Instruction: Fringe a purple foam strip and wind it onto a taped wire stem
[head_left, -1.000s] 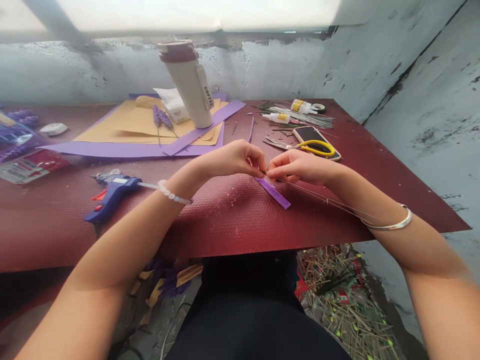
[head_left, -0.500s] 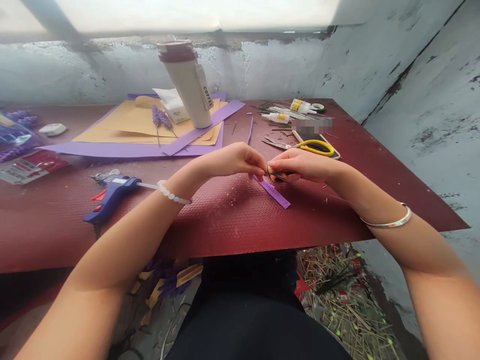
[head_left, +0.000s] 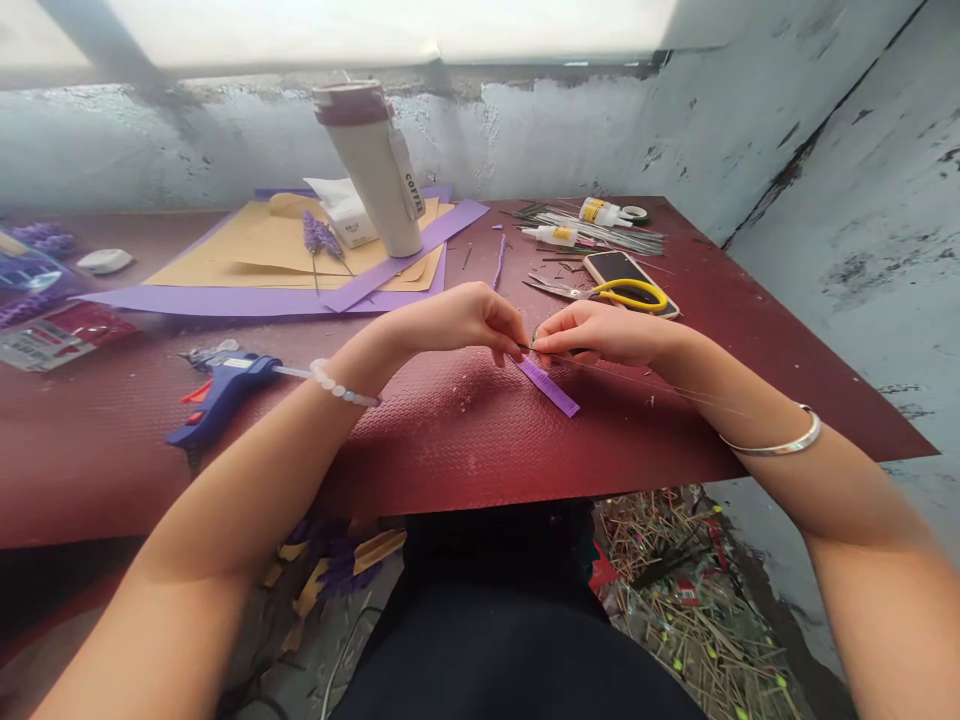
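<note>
My left hand (head_left: 495, 322) is closed, its thumb and fingertips pinching the end of a thin dark stem (head_left: 527, 348). Against it, my right hand (head_left: 589, 330) pinches the same stem from the other side; a small dark green bit shows at its fingertips, too small to name. A fine pale thread-like line (head_left: 660, 384) runs from the right fingers toward the wrist. Just below the fingertips, a fringed purple paper strip (head_left: 553, 390) slants down over the table, its upper end hidden by the left fingers. A twisted purple strip (head_left: 500, 258) lies beyond the left hand.
Yellow-handled scissors (head_left: 600, 292) rest against a phone (head_left: 641, 280) behind my right hand. Glue bottles (head_left: 555, 236) and thin wires lie farther back. A blue glue gun (head_left: 225, 392) lies left of my forearm. A coffee tumbler (head_left: 375, 170) stands on paper sheets.
Both hands have shifted slightly left, fingertips still together. The fine line beside the right wrist shows more clearly now. The purple strip has barely moved.
</note>
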